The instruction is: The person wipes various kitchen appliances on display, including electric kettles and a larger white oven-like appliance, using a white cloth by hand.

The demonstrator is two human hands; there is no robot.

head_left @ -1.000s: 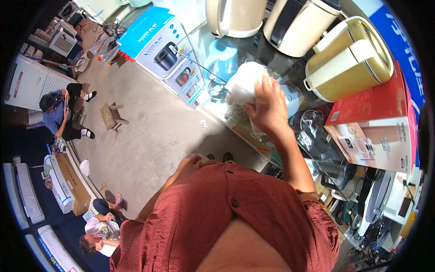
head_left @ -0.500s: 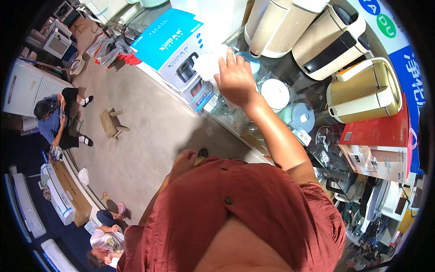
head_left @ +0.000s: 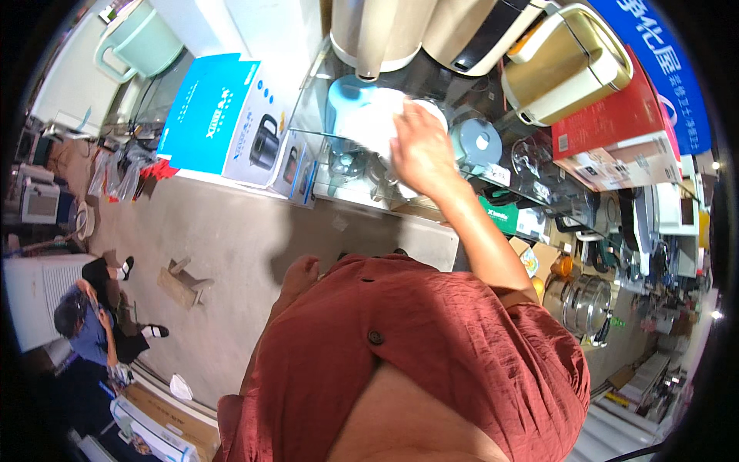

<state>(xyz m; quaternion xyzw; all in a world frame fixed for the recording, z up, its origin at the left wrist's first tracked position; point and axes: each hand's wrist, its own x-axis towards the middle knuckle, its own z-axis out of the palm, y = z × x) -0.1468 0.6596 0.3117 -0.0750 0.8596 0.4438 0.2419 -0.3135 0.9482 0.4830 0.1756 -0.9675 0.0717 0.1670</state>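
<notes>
My right hand (head_left: 422, 148) reaches out over a glass display counter, fingers bent over a white cloth (head_left: 379, 122) that is partly overexposed. The cloth lies against the glass top, between a pale blue round lid (head_left: 350, 98) and a white round lid that it partly covers. To the right of the hand is a grey-blue lidded container (head_left: 477, 142) with a small white label card (head_left: 494, 175) near it. My left hand (head_left: 302, 273) hangs low beside my body, away from the counter; its fingers are mostly hidden.
A blue-and-white kettle box (head_left: 208, 115) stands left on the counter, past it a mint kettle (head_left: 142, 38). Beige and gold kettles (head_left: 566, 65) line the far side, a red box (head_left: 616, 123) at right. A wooden stool (head_left: 181, 285) and a seated person (head_left: 92, 319) are at left.
The view has turned to the right, and counter items now sit further left and higher. My right hand has moved with the white cloth rightward along the counter, onto the round lids.
</notes>
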